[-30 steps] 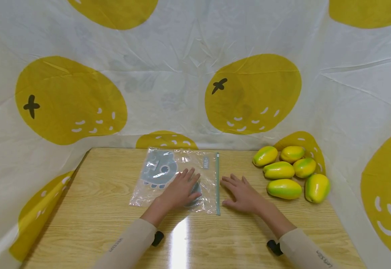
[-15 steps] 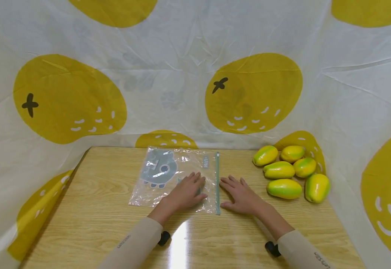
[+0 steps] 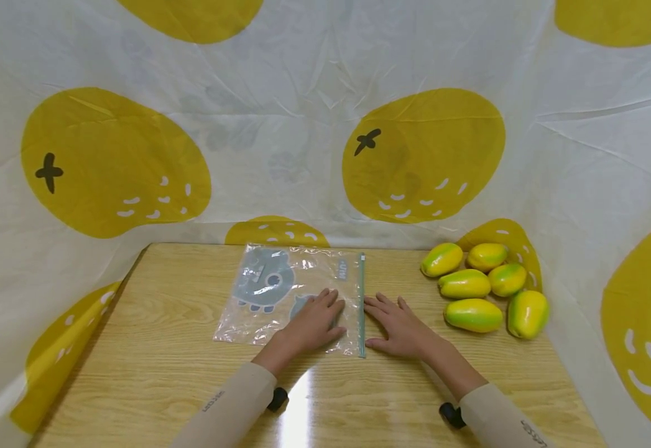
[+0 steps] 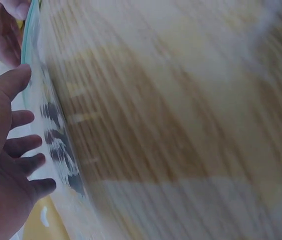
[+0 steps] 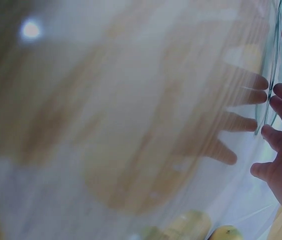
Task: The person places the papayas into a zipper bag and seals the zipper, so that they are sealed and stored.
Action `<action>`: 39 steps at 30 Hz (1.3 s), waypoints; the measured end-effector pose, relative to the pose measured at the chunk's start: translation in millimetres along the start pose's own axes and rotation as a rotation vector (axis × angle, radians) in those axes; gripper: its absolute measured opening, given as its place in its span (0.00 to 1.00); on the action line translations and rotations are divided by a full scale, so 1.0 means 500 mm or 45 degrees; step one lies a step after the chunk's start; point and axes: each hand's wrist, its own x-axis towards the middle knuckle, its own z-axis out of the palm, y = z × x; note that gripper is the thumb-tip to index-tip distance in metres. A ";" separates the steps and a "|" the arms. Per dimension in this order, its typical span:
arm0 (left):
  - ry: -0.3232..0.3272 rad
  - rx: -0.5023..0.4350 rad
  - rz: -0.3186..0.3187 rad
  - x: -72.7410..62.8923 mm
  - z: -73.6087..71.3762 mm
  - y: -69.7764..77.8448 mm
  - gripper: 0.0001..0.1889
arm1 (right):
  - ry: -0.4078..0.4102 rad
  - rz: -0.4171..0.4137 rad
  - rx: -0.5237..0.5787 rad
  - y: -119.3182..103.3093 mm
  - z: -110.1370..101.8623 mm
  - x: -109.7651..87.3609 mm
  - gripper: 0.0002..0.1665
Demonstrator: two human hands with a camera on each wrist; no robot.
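R grip (image 3: 399, 326) moved nearer bag (image 3: 291, 283), prob. touching; L grip (image 3: 315, 325) over it.

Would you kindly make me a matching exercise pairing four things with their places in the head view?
1. Left hand
2. Right hand
3. Green strip
4. Yellow-green fruits

A. Along the right edge of the clear bag
B. Between bag and fruits
C. By the right edge of the table
D. Over the bag

Pairs: 1-D; 2-B; 3-A; 4-C

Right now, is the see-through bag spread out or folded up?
Spread out. The bag lies flat on the wooden table, with its printed pictures showing and its green edge running straight.
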 end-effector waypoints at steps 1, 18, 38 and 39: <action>0.005 -0.003 0.014 0.001 0.002 0.001 0.35 | -0.003 0.000 0.003 -0.001 0.000 0.000 0.48; -0.027 -0.049 0.034 0.013 0.012 0.003 0.33 | -0.052 0.020 0.030 -0.016 -0.007 0.006 0.50; 0.033 -0.134 -0.012 0.019 0.011 0.015 0.31 | -0.056 0.089 -0.049 -0.022 0.000 0.017 0.62; 0.038 -0.141 -0.018 0.019 0.010 0.017 0.31 | -0.058 0.092 -0.047 -0.022 0.000 0.017 0.63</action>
